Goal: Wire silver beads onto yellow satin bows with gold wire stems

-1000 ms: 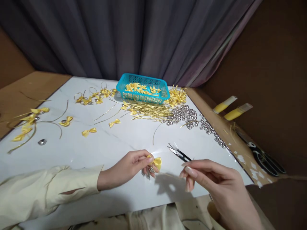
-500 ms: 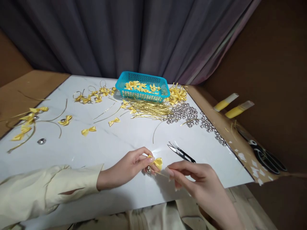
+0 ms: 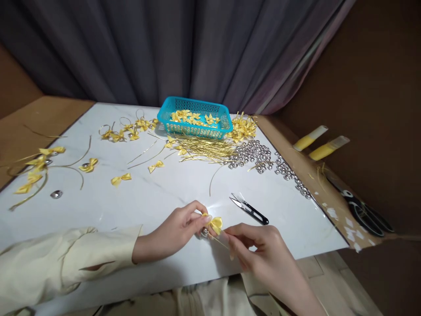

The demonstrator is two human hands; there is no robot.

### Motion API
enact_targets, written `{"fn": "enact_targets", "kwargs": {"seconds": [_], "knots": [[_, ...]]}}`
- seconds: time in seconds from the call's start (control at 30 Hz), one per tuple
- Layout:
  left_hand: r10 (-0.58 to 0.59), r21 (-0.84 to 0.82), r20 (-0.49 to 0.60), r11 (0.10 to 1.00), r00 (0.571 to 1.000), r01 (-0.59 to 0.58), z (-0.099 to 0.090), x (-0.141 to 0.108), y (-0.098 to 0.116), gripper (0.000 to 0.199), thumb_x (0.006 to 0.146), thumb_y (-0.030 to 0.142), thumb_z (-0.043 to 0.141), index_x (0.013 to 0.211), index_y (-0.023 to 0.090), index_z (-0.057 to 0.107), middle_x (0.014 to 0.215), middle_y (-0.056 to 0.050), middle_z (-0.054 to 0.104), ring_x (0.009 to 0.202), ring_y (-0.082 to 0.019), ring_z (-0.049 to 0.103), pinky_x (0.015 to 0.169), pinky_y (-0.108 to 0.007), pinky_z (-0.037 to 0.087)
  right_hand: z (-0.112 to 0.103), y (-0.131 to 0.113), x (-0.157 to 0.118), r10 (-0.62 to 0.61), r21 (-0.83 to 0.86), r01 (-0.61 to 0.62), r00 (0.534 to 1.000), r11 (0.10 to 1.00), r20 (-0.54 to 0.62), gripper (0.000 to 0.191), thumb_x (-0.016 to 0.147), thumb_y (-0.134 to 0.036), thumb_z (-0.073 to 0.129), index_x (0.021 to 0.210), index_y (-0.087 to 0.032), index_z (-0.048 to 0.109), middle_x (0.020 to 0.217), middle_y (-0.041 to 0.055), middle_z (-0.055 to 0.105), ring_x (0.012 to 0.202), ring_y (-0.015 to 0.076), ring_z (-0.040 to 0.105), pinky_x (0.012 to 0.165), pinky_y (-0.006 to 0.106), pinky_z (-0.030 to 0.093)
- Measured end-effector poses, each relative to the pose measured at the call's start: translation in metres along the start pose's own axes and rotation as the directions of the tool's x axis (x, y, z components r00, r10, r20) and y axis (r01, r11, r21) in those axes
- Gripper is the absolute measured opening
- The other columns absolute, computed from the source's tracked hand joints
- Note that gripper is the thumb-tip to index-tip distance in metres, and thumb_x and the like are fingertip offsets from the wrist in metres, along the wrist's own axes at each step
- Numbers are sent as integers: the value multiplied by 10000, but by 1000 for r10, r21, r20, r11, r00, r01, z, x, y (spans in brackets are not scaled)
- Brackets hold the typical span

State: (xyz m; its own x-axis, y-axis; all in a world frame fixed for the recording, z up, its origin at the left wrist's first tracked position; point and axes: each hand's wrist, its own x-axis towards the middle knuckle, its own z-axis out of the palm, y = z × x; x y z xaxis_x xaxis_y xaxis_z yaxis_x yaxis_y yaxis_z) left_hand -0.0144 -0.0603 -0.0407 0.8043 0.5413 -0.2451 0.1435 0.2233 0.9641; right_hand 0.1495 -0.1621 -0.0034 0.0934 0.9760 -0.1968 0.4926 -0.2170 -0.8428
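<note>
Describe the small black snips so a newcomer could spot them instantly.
On the white tabletop, find the blue plastic mesh basket. Nearer the camera, just beyond the right hand, lie small black-handled metal snips, silver blades pointing left. The larger black-handled scissors lie apart, on the brown border.

- Right hand (image 3: 266, 252): fingertips blurred; their grip on the thin gold cord (image 3: 217, 241) is unclear.
- Left hand (image 3: 176, 228): its fingers partly cover the yellow bow (image 3: 216, 224).
- Silver bead (image 3: 205, 232), below the left fingertips: shape unclear.
- Left of that hand, the cream sleeve (image 3: 36, 272) is cut off.
</note>
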Motion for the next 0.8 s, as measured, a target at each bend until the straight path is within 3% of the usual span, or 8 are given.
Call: {"fn": "enact_targets", "kwargs": {"seconds": [0.6, 0.8], "knots": [[39, 199, -63, 980, 997, -26, 1, 0, -5, 210, 882, 398, 455, 872, 188, 456, 760, -36, 688, 688, -159, 597, 617, -253, 416, 4, -1, 0, -10, -34, 10, 1000, 999, -11, 303, 848, -303, 499, 640, -143, 650, 471, -37, 399, 453, 88, 314, 417, 215, 242], [157, 370, -55, 920, 986, -126, 1, -3, -7, 143, 916, 326, 392, 872, 197, 436, 651, 18, 615, 581, -123, 513, 559, -221, 377, 8, 0, 1, 38, 35, -37, 999, 999, -11, 342, 847, -323, 501, 569, -141, 580, 434, -35, 435, 423, 77, 320, 411, 220, 230]]}}
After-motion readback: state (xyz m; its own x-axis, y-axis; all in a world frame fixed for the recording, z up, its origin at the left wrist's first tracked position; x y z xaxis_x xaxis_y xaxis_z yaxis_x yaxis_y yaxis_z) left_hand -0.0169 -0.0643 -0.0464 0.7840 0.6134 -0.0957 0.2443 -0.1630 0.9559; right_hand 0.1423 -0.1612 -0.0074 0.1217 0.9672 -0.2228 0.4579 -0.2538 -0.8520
